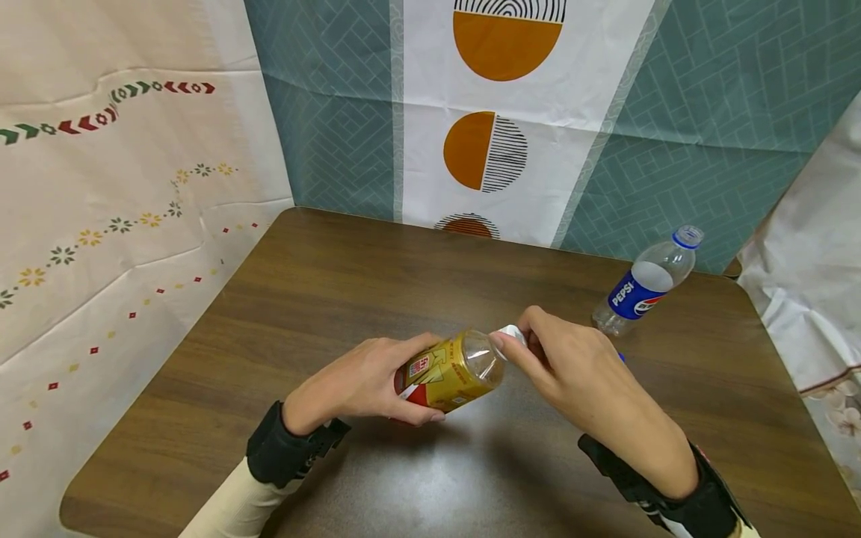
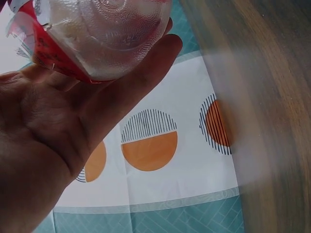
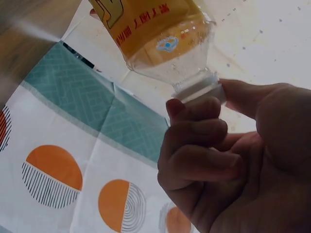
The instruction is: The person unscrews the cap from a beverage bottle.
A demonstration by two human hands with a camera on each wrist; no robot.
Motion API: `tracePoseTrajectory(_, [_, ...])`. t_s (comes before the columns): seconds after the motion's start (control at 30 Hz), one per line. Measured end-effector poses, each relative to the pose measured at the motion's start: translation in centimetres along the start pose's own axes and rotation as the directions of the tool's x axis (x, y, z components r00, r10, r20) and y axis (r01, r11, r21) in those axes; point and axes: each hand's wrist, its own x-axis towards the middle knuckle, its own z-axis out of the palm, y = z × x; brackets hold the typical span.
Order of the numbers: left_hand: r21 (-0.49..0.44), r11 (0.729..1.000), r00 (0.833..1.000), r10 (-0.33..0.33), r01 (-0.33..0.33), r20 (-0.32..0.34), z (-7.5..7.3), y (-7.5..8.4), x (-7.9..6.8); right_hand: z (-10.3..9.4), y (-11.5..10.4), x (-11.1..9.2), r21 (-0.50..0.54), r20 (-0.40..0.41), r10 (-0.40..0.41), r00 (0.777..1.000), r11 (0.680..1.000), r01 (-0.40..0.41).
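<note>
A clear plastic bottle (image 1: 449,371) with a yellow and red label is held tilted above the table, its neck toward the right. My left hand (image 1: 373,379) grips it around the lower body, thumb and fingers on opposite sides. In the left wrist view the ridged bottle base (image 2: 112,36) lies against that hand's fingers. My right hand (image 1: 581,366) pinches the white cap (image 1: 514,334) at the neck between thumb and fingers. The right wrist view has the cap (image 3: 201,93) at the neck; whether it is loose cannot be told.
An uncapped, clear Pepsi bottle (image 1: 642,288) stands on the brown wooden table (image 1: 323,276) at the right rear. A small blue object (image 1: 622,357), mostly hidden by the right hand, lies near it. Patterned cloth (image 1: 484,112) hangs behind the table.
</note>
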Motion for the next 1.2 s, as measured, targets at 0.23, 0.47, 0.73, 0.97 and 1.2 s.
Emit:
tracePoseTrajectory(0.23, [-0.029, 1.000, 1.000, -0.006, 0.006, 0.016, 0.2, -0.1, -0.3, -0.2, 0.2, -0.1, 0.010, 0.035, -0.115, 0.993, 0.993, 0.114])
tracePoseTrajectory(0.47, [-0.079, 0.997, 0.998, 0.010, -0.005, 0.056, 0.2, -0.2, -0.4, -0.8, 0.6, -0.4, 0.080, 0.059, -0.242, 0.968, 0.968, 0.238])
tracePoseTrajectory(0.73, [-0.114, 0.993, 0.996, 0.012, -0.003, 0.085, 0.1, -0.2, -0.6, -1.3, 1.1, -0.5, 0.140, 0.113, -0.294, 0.949, 0.950, 0.278])
tracePoseTrajectory(0.97, [-0.128, 0.992, 0.996, 0.014, -0.002, 0.092, 0.2, -0.2, -0.5, -1.6, 1.1, -0.7, 0.173, 0.145, -0.263, 0.954, 0.956, 0.237])
tracePoseTrajectory(1.2, [-0.128, 0.992, 0.996, 0.005, 0.007, 0.092, 0.2, -0.1, -0.4, -1.7, 0.8, -0.9, 0.136, 0.165, -0.108, 0.980, 0.987, 0.086])
